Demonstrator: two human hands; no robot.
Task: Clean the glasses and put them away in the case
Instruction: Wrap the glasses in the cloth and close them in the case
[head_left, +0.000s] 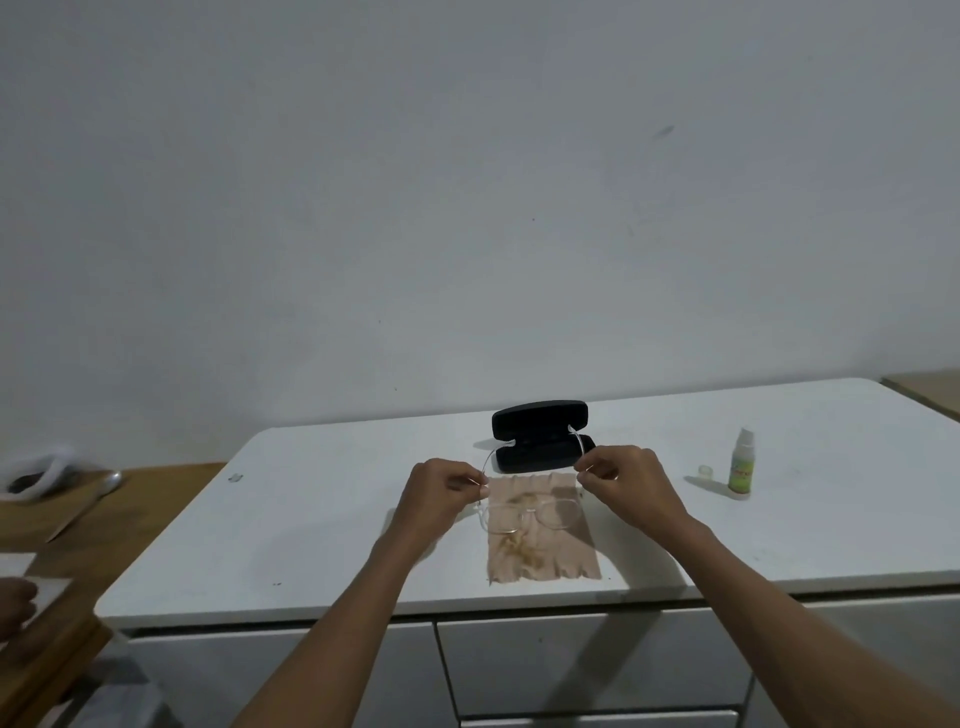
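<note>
At the center of the frame, the left hand (441, 491) and right hand (631, 480) are each pinching an arm of the clear glasses (530, 514), holding them over a tan cloth (545, 556) on the white tabletop (311, 519). An open black case (540, 434) is sitting just behind.

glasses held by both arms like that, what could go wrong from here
The glasses hang over the cloth, each thin arm pinched by the left hand and right hand; pulling apart could bend them. The case lid stands open and might tip shut. The uncapped spray bottle could be knocked over.
</note>
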